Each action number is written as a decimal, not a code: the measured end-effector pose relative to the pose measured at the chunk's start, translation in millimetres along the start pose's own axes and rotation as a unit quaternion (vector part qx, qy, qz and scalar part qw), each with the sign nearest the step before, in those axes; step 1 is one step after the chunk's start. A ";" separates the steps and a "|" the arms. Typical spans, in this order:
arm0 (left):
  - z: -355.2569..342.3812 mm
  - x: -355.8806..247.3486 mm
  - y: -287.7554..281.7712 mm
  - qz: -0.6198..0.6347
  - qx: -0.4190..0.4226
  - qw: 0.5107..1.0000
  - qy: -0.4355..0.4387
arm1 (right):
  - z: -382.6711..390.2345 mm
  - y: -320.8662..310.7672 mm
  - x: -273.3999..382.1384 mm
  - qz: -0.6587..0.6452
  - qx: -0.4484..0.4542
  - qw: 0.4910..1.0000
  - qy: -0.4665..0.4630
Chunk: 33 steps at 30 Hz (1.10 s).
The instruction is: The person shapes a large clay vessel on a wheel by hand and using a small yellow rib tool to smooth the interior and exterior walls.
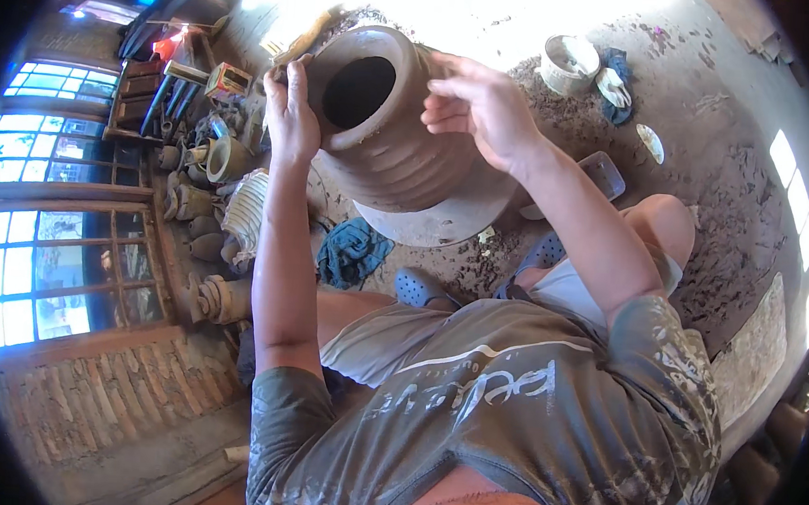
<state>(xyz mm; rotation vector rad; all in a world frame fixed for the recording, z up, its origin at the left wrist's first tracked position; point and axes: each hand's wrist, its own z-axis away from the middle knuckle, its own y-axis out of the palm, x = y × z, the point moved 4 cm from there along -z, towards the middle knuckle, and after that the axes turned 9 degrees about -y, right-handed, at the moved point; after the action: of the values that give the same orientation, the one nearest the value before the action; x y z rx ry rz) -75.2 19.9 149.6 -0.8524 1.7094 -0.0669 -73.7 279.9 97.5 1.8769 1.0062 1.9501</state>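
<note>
A large brown clay pot (pixel 400 174) with a thick rounded rim and horizontal ridges stands on a pale round wheel disc (pixel 415 227) in front of me. Its wide dark mouth leans toward the left in view. My left hand (pixel 292 116) is at the left side of the rim, fingers stretched up and apart, and seems to touch the clay. On the other side, my right hand (pixel 487 109) has its fingers loosely bent and spread beside the pot's shoulder. Whether those fingertips touch the clay I cannot tell. Neither hand shows anything held.
A crumpled blue-green cloth (pixel 354 252) lies left of the disc. Rightward are a clear plastic tub (pixel 602 176), a whitish bucket (pixel 569 66), a dark cloth (pixel 618 80) and a pale oval piece (pixel 649 143). Several clay pots (pixel 229 160) line the left wall. Clay scraps litter the floor.
</note>
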 end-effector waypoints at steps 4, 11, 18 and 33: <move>4.0 -0.3 1.4 -0.055 -0.046 0.997 -0.016 | 8.7 18.4 -5.4 0.002 0.065 0.998 0.026; 7.7 1.1 -0.3 -0.076 -0.054 0.994 -0.052 | 86.7 78.0 -51.0 0.105 0.085 0.991 0.022; 17.4 -15.1 1.9 -0.171 -0.062 0.983 -0.014 | 96.4 55.8 -46.9 0.286 0.162 0.904 -0.275; 185.0 -65.8 51.0 0.253 0.126 0.958 -0.044 | 101.8 41.1 34.3 0.540 0.198 0.627 -0.526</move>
<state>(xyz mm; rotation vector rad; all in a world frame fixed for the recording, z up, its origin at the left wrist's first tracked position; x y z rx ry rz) 63.6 164.5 118.7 -0.2120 1.7412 0.0981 29.9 301.6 142.8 3.5820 -0.2402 0.2989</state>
